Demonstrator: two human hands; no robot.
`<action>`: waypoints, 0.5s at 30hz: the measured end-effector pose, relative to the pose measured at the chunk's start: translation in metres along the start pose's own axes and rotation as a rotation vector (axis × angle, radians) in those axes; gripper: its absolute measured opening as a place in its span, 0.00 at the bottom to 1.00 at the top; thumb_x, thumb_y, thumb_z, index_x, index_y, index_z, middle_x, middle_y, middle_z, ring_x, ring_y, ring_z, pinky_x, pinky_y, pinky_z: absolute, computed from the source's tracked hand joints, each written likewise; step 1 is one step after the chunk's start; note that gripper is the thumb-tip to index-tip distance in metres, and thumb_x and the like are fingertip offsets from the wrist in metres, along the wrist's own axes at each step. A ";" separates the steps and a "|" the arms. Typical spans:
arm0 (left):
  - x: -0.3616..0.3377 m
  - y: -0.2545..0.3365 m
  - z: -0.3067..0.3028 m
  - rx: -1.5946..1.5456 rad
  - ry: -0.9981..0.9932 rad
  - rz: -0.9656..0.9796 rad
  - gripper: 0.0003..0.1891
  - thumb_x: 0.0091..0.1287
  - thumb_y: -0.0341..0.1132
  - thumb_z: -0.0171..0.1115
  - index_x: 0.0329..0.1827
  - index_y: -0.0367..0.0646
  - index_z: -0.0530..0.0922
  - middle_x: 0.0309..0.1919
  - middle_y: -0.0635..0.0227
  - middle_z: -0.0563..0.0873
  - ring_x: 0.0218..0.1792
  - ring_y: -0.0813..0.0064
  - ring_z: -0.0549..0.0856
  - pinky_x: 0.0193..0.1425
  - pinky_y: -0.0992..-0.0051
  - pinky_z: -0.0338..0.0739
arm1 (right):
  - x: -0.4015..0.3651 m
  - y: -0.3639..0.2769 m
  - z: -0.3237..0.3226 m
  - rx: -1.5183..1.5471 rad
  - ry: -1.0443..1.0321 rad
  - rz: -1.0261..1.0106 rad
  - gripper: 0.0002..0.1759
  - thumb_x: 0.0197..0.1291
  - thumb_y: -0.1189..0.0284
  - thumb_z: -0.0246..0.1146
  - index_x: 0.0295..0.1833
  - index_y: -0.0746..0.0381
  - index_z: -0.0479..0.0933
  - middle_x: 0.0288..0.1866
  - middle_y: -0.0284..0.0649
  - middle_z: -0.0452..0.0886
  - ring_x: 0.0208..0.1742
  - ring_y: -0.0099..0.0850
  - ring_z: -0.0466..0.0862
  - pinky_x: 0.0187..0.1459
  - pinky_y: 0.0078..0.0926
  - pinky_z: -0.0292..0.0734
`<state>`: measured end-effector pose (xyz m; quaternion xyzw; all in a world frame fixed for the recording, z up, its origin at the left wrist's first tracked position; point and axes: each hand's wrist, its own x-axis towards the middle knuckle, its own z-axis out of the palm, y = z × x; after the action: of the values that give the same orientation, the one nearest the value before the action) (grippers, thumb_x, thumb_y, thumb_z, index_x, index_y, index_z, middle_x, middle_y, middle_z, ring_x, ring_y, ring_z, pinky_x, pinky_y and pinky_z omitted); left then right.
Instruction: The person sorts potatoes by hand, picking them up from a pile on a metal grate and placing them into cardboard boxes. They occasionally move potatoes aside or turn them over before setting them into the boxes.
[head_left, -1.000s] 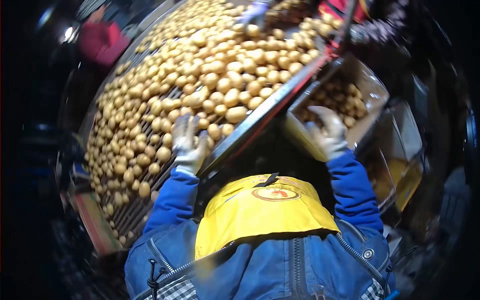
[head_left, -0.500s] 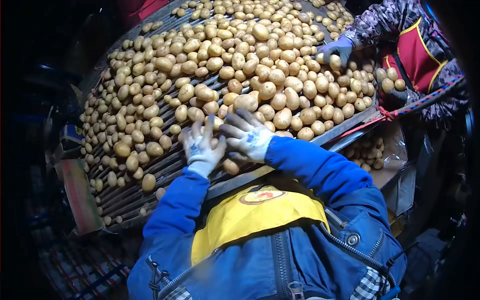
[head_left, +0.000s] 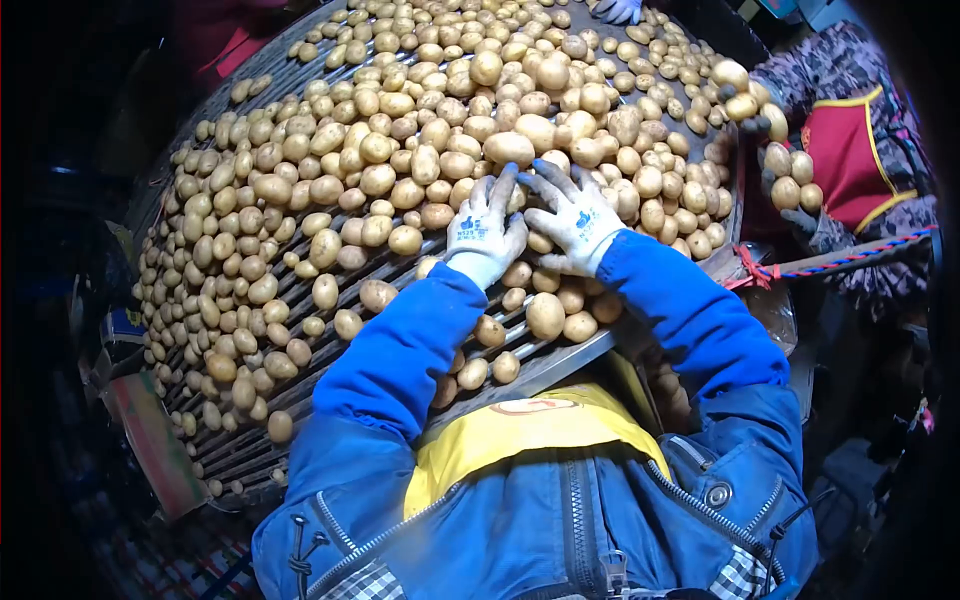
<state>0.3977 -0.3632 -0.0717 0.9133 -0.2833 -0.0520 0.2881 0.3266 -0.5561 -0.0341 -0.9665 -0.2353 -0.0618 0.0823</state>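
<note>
Both my hands wear white knitted gloves with dirty, bluish fingertips and lie over a broad layer of potatoes [head_left: 509, 149]. My left hand [head_left: 487, 230] has its fingers stretched forward onto the potatoes. Close beside it, my right hand [head_left: 570, 215] is spread, fingers pointing forward and left, touching potatoes near the large one ahead. Neither hand is closed around anything; the palms hide what lies under them. Several potatoes [head_left: 545, 316] lie between my wrists and the near edge. Dark slats of the sloping rack [head_left: 262, 455] show between the potatoes.
A metal rim [head_left: 560, 368] borders the rack in front of me. At right, a co-worker's hands hold several potatoes [head_left: 790, 175]. Another gloved hand [head_left: 617, 10] is at the far edge. A red cord [head_left: 755, 268] is tied at the right corner; a cardboard piece [head_left: 155, 440] stands at left.
Both my hands have moved forward and right, deeper into the potatoes. The view has shifted. The co-worker's hand at right has lifted off the pile with potatoes in it.
</note>
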 end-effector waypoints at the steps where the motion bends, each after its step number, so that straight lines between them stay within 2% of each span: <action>1: 0.000 -0.004 -0.005 -0.073 -0.049 0.056 0.39 0.67 0.44 0.63 0.83 0.53 0.62 0.74 0.42 0.70 0.67 0.41 0.76 0.72 0.51 0.72 | -0.004 0.002 -0.001 0.068 -0.021 -0.005 0.30 0.53 0.48 0.70 0.56 0.56 0.82 0.80 0.49 0.64 0.83 0.52 0.58 0.73 0.72 0.58; 2: 0.000 -0.005 -0.012 -0.145 -0.094 0.116 0.37 0.69 0.45 0.62 0.82 0.49 0.63 0.74 0.39 0.70 0.72 0.42 0.74 0.76 0.53 0.70 | -0.006 0.005 -0.004 0.132 -0.038 -0.010 0.30 0.54 0.48 0.70 0.57 0.56 0.82 0.80 0.49 0.64 0.83 0.54 0.57 0.71 0.71 0.60; 3: -0.003 0.015 -0.039 -0.064 -0.221 -0.014 0.35 0.70 0.45 0.62 0.80 0.45 0.67 0.74 0.40 0.71 0.72 0.42 0.73 0.77 0.56 0.68 | -0.005 0.007 -0.018 0.183 -0.079 -0.053 0.28 0.54 0.49 0.70 0.55 0.56 0.82 0.76 0.49 0.71 0.79 0.52 0.65 0.68 0.62 0.67; 4: -0.004 0.028 -0.056 0.032 -0.207 -0.026 0.30 0.70 0.44 0.64 0.73 0.43 0.74 0.67 0.44 0.78 0.66 0.45 0.79 0.72 0.56 0.74 | 0.005 0.005 -0.052 0.338 -0.289 0.044 0.27 0.57 0.49 0.68 0.54 0.58 0.83 0.66 0.49 0.80 0.70 0.50 0.76 0.66 0.51 0.72; 6: 0.006 0.034 -0.073 -0.002 -0.170 -0.052 0.25 0.69 0.43 0.65 0.66 0.42 0.80 0.60 0.51 0.83 0.58 0.51 0.84 0.64 0.58 0.79 | 0.008 0.011 -0.073 0.530 -0.144 0.339 0.25 0.60 0.51 0.67 0.53 0.59 0.83 0.55 0.48 0.85 0.60 0.48 0.83 0.62 0.46 0.77; 7: 0.009 0.033 -0.069 0.108 0.177 0.186 0.21 0.67 0.43 0.67 0.60 0.42 0.83 0.54 0.55 0.85 0.51 0.55 0.86 0.56 0.60 0.82 | 0.017 0.025 -0.065 0.553 0.122 0.262 0.22 0.63 0.54 0.67 0.54 0.60 0.83 0.51 0.49 0.86 0.57 0.49 0.84 0.60 0.45 0.78; 8: 0.021 0.033 -0.065 0.114 0.173 0.213 0.23 0.65 0.41 0.67 0.62 0.44 0.82 0.59 0.54 0.83 0.57 0.53 0.84 0.61 0.58 0.79 | 0.026 0.043 -0.052 0.378 0.289 0.246 0.21 0.63 0.57 0.66 0.55 0.59 0.83 0.51 0.48 0.85 0.55 0.48 0.85 0.57 0.46 0.80; 9: 0.034 0.034 -0.059 0.131 0.170 0.286 0.24 0.65 0.41 0.66 0.64 0.45 0.80 0.61 0.54 0.82 0.60 0.51 0.81 0.64 0.57 0.77 | 0.041 0.063 -0.044 0.300 0.270 0.258 0.23 0.63 0.57 0.66 0.58 0.59 0.81 0.54 0.48 0.85 0.56 0.48 0.84 0.56 0.47 0.80; 10: 0.048 0.034 -0.050 0.147 0.166 0.356 0.25 0.64 0.41 0.66 0.66 0.46 0.79 0.64 0.54 0.80 0.64 0.50 0.79 0.67 0.55 0.75 | 0.054 0.080 -0.029 0.173 0.202 0.301 0.27 0.62 0.57 0.67 0.64 0.57 0.78 0.56 0.48 0.83 0.57 0.47 0.84 0.55 0.47 0.81; 12: 0.073 0.027 -0.019 0.200 -0.071 0.230 0.27 0.65 0.41 0.63 0.69 0.49 0.76 0.68 0.54 0.78 0.68 0.48 0.75 0.71 0.53 0.71 | 0.086 0.096 -0.019 -0.082 -0.204 0.412 0.36 0.56 0.56 0.71 0.70 0.56 0.72 0.59 0.51 0.83 0.59 0.47 0.85 0.57 0.46 0.81; 14: 0.096 0.019 -0.013 0.073 -0.180 0.134 0.27 0.64 0.43 0.62 0.66 0.47 0.77 0.66 0.53 0.79 0.66 0.48 0.76 0.72 0.55 0.72 | 0.115 0.106 -0.019 -0.042 -0.473 0.439 0.43 0.53 0.54 0.73 0.75 0.51 0.70 0.63 0.50 0.83 0.63 0.47 0.83 0.60 0.45 0.80; 15: 0.101 0.014 -0.014 0.009 -0.201 0.159 0.27 0.64 0.44 0.62 0.67 0.47 0.76 0.65 0.52 0.79 0.66 0.48 0.76 0.72 0.55 0.71 | 0.118 0.109 -0.020 -0.040 -0.475 0.439 0.43 0.53 0.54 0.73 0.75 0.51 0.70 0.63 0.50 0.83 0.63 0.47 0.83 0.60 0.45 0.80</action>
<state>0.4785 -0.4209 -0.0457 0.8794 -0.3826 -0.1190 0.2571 0.4796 -0.6027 -0.0104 -0.9829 -0.0328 0.1803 0.0174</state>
